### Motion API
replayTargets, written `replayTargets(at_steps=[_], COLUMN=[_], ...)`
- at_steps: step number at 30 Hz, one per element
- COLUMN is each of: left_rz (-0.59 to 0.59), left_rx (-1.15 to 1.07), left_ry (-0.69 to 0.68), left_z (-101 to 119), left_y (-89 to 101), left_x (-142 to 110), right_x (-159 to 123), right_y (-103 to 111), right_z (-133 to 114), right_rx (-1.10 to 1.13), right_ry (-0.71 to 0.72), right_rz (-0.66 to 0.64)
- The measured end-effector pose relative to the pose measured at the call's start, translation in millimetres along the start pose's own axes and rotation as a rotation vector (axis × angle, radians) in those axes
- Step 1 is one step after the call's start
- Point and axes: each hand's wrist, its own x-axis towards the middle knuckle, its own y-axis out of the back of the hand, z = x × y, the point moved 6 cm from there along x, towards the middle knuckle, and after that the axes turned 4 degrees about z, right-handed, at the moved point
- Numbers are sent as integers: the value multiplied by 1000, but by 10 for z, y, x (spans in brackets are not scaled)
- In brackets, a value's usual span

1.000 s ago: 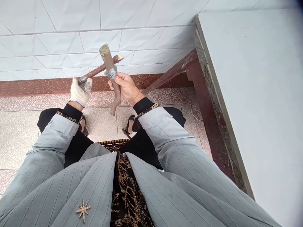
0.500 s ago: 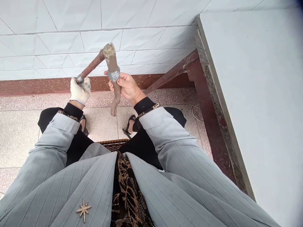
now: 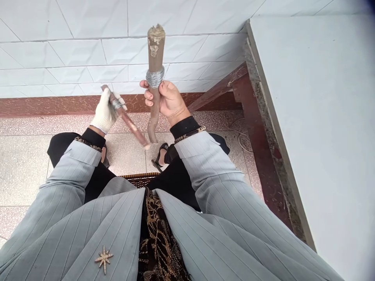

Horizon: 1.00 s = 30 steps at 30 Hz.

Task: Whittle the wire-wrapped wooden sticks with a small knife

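Presently, left hand (image 3: pixel 106 111) in a knit glove (image 3: pixel 101 119) closes round a slim reddish stick (image 3: pixel 130 126); right hand (image 3: pixel 167 102), bare, grips a thicker upright stick (image 3: pixel 154 50), its wire wrapping (image 3: pixel 155 77) just above that hand.

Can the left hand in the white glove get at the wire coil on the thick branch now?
Probably yes: nothing stands between the left hand and the wire coil, and the right hand grips the branch just below it.
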Motion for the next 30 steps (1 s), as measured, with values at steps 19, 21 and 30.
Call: replayTargets(at_steps=[19, 21, 30], left_rz=[478, 443, 440], left_rx=[-359, -338, 102], left_ry=[-144, -166, -340], left_z=[-59, 18, 198], left_y=[717, 746, 695], left_x=[284, 304, 135], right_x=[-25, -15, -61], right_y=[146, 253, 463], right_z=[141, 130, -210], right_rx=[-102, -179, -353], right_ry=[-75, -81, -51], right_rz=[165, 284, 379])
